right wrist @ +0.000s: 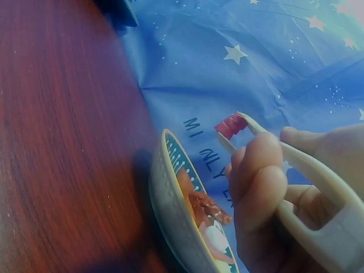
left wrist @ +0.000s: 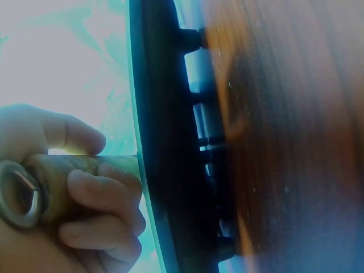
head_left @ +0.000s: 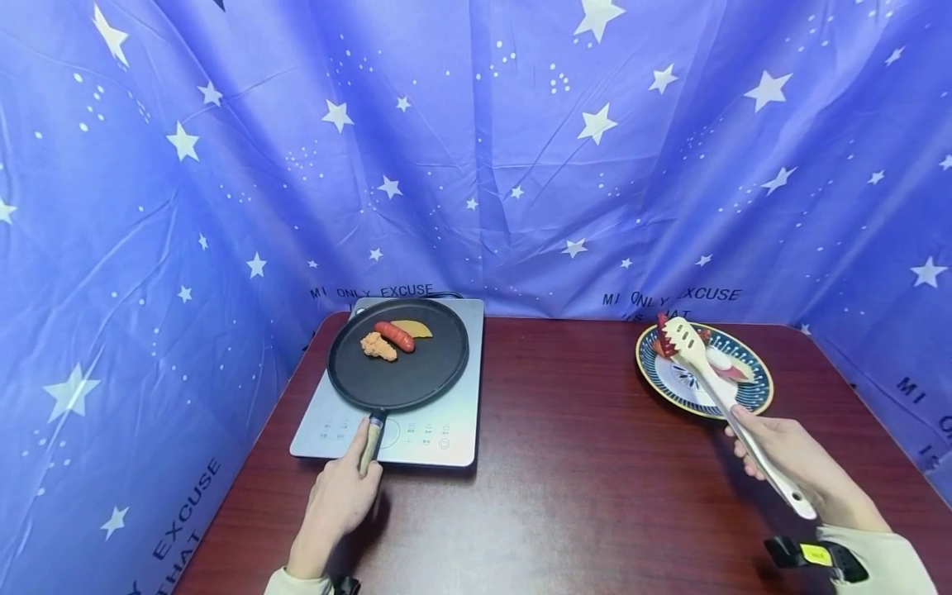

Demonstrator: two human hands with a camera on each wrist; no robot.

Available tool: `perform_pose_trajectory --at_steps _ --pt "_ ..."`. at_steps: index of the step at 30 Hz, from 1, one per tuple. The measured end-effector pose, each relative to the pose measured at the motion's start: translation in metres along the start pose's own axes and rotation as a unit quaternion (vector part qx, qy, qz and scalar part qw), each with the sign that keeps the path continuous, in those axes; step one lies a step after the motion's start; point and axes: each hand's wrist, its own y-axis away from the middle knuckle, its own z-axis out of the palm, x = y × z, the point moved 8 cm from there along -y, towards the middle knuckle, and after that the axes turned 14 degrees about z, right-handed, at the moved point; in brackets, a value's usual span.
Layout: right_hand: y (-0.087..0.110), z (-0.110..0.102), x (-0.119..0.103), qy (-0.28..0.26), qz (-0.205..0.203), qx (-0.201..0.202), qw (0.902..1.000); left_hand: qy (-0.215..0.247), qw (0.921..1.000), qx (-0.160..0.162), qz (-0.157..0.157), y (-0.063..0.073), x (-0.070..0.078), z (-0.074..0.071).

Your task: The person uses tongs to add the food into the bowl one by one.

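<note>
My left hand point(head_left: 344, 487) grips the handle point(head_left: 369, 446) of a flat black frying pan point(head_left: 416, 380), its fingers curled round it in the left wrist view. In the pan lie a sausage point(head_left: 396, 336), a fried chicken piece point(head_left: 379, 347) and a yellow wedge-like piece point(head_left: 413, 329). On the right, my right hand point(head_left: 796, 454) holds cream tongs point(head_left: 714, 382). A red ridged food piece point(right wrist: 231, 125) sits between the tong tips, above the patterned plate point(head_left: 664, 388). On that plate are a white egg-like piece point(head_left: 718, 359) and brown-red pieces point(right wrist: 207, 206).
The pan stands on a silver induction cooker point(head_left: 320, 442) at the table's left. A dark red wooden table point(head_left: 550, 463) stretches between cooker and plate. Blue star-printed curtains point(head_left: 476, 165) hang behind and at both sides.
</note>
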Motion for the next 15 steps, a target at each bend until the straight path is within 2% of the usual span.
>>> perform_pose_trajectory --at_steps 7,15 --pt "0.003 0.001 -0.002 -0.025 -0.002 -0.009 0.9996 -0.002 1.0000 -0.005 -0.004 0.001 0.000 0.000" --pt "0.006 0.006 -0.014 -0.012 -0.007 0.005 0.9999 0.001 0.9999 -0.010 -0.007 0.001 0.000 0.000"
